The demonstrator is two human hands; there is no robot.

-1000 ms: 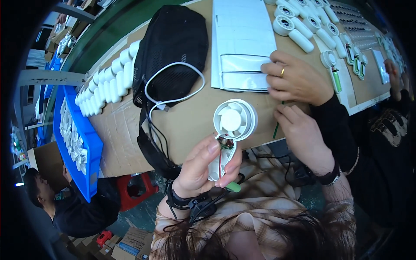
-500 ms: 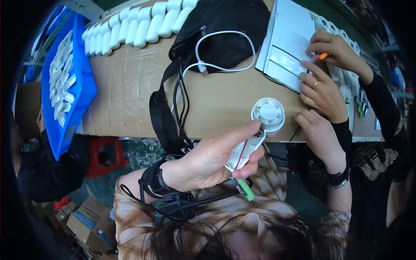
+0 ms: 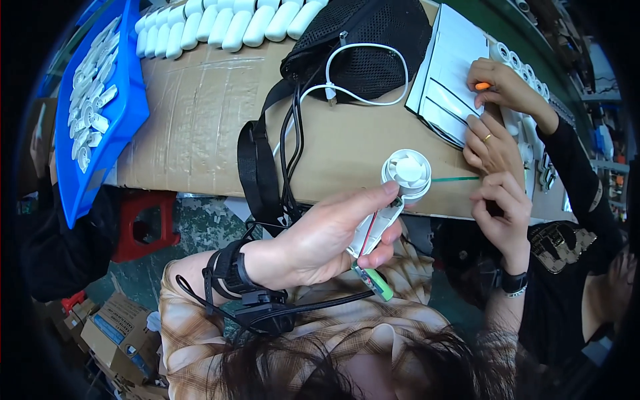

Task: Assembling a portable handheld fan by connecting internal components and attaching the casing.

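Observation:
My left hand [image 3: 320, 243] grips a small white handheld fan [image 3: 408, 170], its round head turned up and its handle shell open. A red wire runs along the inside of the handle to a green battery [image 3: 375, 283], which hangs out past my fingers. To the right, my right hand [image 3: 505, 210] is held with fingers curled at the table's near edge. A thin green strip [image 3: 457, 179] reaches from its fingertips toward the fan head; the pinch itself is partly hidden.
A blue bin [image 3: 110, 140] of small white parts stands at the left. White fan housings [image 3: 237, 30] line the back. A black mesh bag [image 3: 360, 50] with a white cable [image 3: 373, 103] lies mid-table. A co-worker's hands [image 3: 497, 143] rest by a white paper pad [image 3: 450, 60], holding an orange pen.
My right hand has shifted slightly right and lower, its fingers more curled. The green strip has swung from slanting downward to lying level. My left hand and the fan have barely moved.

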